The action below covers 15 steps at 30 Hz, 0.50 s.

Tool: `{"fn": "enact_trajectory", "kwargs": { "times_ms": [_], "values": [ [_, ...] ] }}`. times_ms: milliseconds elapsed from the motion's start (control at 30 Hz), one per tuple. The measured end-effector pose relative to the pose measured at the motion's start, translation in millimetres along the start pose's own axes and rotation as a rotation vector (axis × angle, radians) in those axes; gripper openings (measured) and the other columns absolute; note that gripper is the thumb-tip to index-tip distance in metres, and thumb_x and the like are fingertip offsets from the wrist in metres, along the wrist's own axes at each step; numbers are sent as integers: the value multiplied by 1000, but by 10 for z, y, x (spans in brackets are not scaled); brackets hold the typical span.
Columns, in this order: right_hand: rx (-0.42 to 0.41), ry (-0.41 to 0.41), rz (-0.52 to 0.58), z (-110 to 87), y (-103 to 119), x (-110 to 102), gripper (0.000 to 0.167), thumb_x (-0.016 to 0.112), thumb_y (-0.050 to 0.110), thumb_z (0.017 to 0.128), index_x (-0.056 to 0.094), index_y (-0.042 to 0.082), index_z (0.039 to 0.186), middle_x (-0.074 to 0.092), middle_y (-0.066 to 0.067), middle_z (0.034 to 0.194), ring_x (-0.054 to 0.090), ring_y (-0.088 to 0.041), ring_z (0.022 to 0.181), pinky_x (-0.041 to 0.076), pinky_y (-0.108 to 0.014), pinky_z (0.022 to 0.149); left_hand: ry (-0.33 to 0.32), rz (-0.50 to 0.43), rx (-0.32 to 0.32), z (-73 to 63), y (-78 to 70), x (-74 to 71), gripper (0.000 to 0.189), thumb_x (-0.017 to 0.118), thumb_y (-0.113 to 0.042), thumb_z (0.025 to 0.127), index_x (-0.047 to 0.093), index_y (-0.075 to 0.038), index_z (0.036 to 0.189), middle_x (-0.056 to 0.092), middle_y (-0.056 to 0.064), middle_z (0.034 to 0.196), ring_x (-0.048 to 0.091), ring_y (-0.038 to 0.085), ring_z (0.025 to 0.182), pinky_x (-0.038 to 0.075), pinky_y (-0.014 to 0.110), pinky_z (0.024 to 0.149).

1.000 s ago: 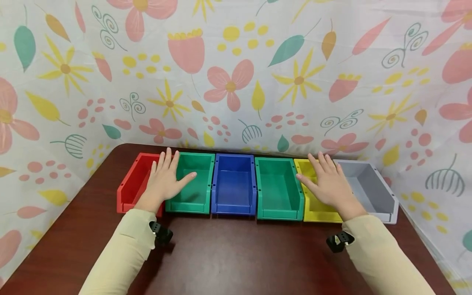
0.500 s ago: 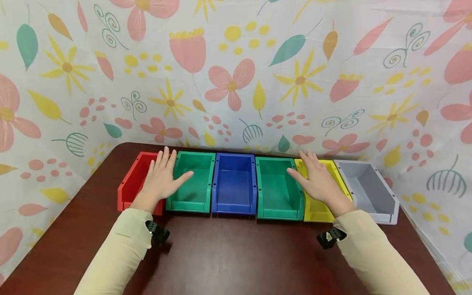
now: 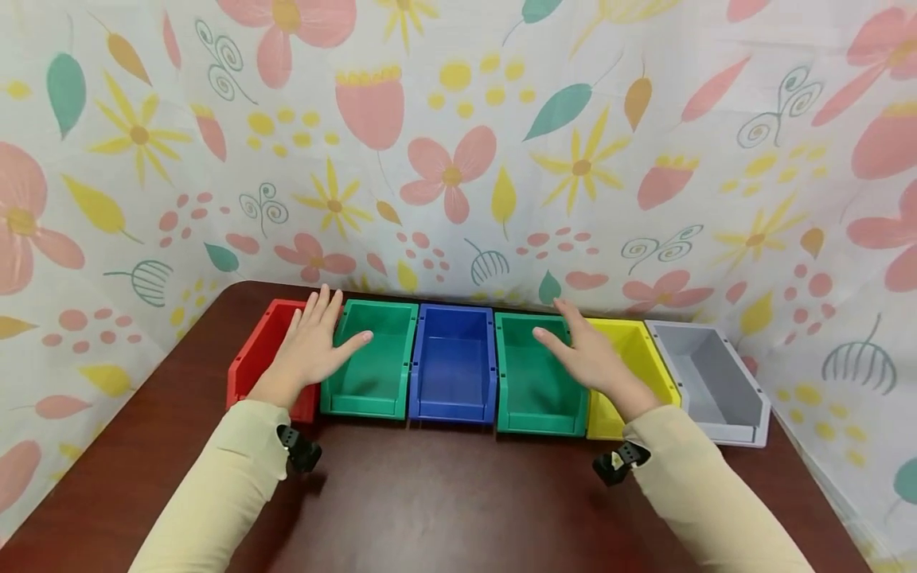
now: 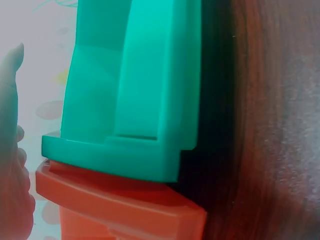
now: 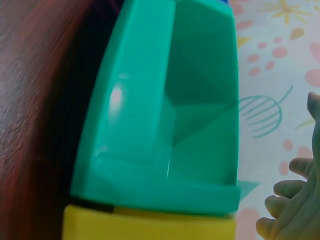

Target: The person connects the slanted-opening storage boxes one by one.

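Observation:
My left hand (image 3: 310,344), fingers straight and thumb spread, hovers over the red bin (image 3: 255,358) and the left green bin (image 3: 376,350) in the head view. My right hand (image 3: 589,354) is stretched out the same way above the right green bin (image 3: 533,374) and the yellow bin (image 3: 634,350). Neither hand holds anything. Between the two green bins stands a blue bin (image 3: 457,366), and a grey bin (image 3: 705,370) ends the row at the right. The left wrist view shows the left green bin (image 4: 145,75) beside the red one; the right wrist view shows the right green bin (image 5: 135,100).
The bins stand side by side along the back of a dark reddish-brown table (image 3: 444,493), their low fronts facing me. Behind them hangs a white cloth (image 3: 458,95) printed with flowers and leaves. A black strap device (image 3: 622,463) sits at each wrist.
My right hand has moved left, from over the yellow and grey bins to the right green and yellow ones. The left hand has drifted slightly left. The bins stay in place.

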State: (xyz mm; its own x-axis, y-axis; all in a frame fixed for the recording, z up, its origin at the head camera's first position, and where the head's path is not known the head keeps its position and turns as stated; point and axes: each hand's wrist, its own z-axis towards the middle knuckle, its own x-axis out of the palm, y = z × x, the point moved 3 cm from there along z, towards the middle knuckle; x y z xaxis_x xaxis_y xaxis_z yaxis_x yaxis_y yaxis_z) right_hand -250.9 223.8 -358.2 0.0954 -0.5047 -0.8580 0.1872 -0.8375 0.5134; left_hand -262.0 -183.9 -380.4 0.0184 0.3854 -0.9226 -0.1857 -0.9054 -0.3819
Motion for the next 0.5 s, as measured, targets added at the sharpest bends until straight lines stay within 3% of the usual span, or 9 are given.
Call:
{"fn": "enact_trajectory", "kwargs": {
  "times_ms": [233, 500],
  "values": [
    [55, 18, 121, 80, 177, 62, 84, 45, 62, 90, 14, 17, 153, 24, -14, 156, 30, -40, 138, 30, -59, 108, -6, -62, -15, -5, 69, -43, 96, 34, -72, 87, 2, -11, 153, -3, 16, 160, -2, 40, 146, 3, 61, 114],
    [74, 37, 445, 189, 469, 140, 66, 53, 42, 94, 29, 13, 149, 40, -17, 148, 44, -33, 131, 42, -48, 103, 3, -146, -57, 1, 154, -160, 91, 29, -68, 91, 0, -9, 153, 0, 20, 158, 2, 45, 144, 6, 63, 112]
  ]
}}
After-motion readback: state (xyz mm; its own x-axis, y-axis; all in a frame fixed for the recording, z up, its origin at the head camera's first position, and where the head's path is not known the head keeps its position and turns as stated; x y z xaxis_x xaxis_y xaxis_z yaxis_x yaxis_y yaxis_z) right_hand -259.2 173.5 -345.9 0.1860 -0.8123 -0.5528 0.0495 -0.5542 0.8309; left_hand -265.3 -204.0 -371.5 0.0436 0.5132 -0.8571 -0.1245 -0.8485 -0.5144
